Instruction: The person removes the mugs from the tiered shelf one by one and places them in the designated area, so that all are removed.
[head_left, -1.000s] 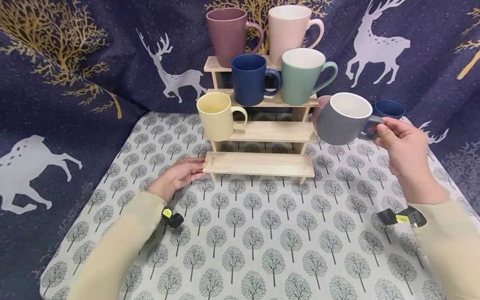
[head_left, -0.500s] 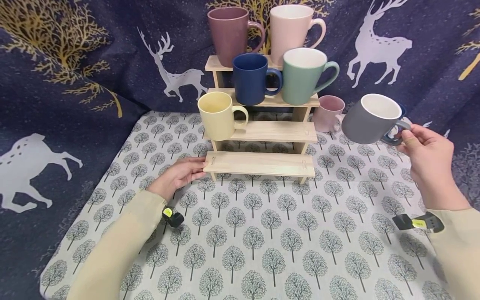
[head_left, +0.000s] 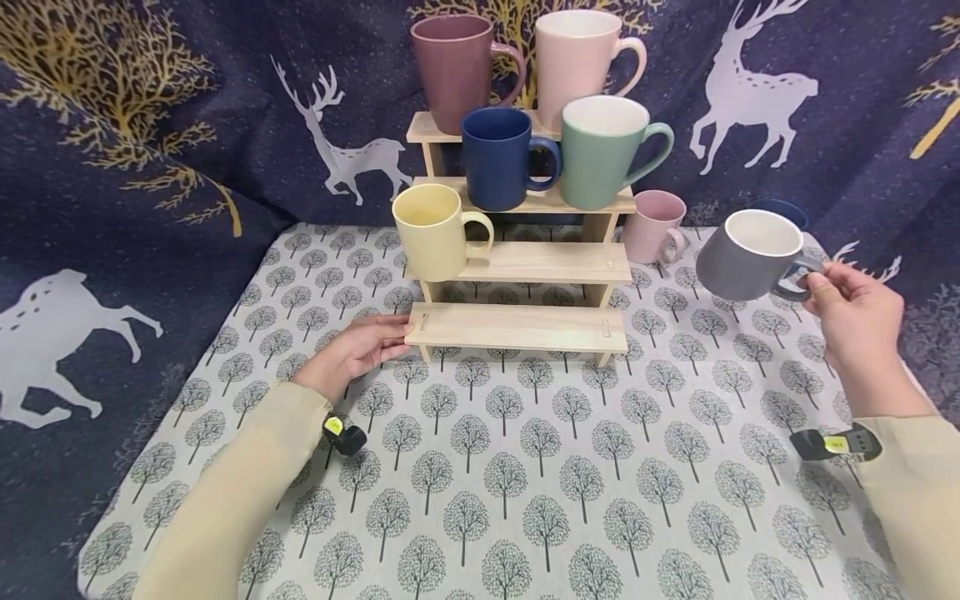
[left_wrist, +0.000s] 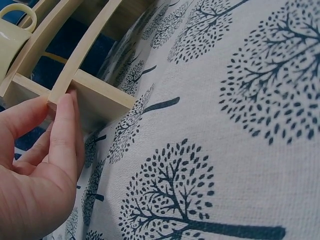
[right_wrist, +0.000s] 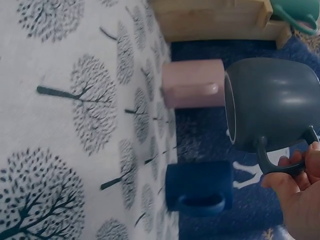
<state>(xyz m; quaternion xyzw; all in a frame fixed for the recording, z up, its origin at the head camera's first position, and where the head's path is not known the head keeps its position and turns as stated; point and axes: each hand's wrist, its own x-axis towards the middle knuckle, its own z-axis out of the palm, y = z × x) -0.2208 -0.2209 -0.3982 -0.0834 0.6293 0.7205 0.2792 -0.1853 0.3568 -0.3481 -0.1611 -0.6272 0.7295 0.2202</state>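
Note:
My right hand [head_left: 862, 333] pinches the handle of a dark grey mug [head_left: 738, 262] with a white inside. The mug is held in the air, tilted, to the right of a stepped wooden shelf [head_left: 517, 327]. My left hand [head_left: 356, 354] pinches the left end of the shelf's lowest board; in the left wrist view thumb and fingers [left_wrist: 62, 130] meet at its corner. A yellow mug [head_left: 431, 237] sits on the second step. Higher up stand a navy mug [head_left: 497, 162], a green mug [head_left: 602, 158], a plum mug [head_left: 453, 75] and a pale pink mug [head_left: 573, 67].
On the tablecloth [head_left: 525, 467], right of the shelf, stands a small pink mug [head_left: 654, 227]. A blue mug [right_wrist: 200, 186] stands beyond the grey one, mostly hidden in the head view. A dark deer-print cloth [head_left: 225, 150] hangs behind.
The grey mug moved right in my right hand, away from the shelf, uncovering the small pink mug, then sank slightly. My left hand stays on the lowest board.

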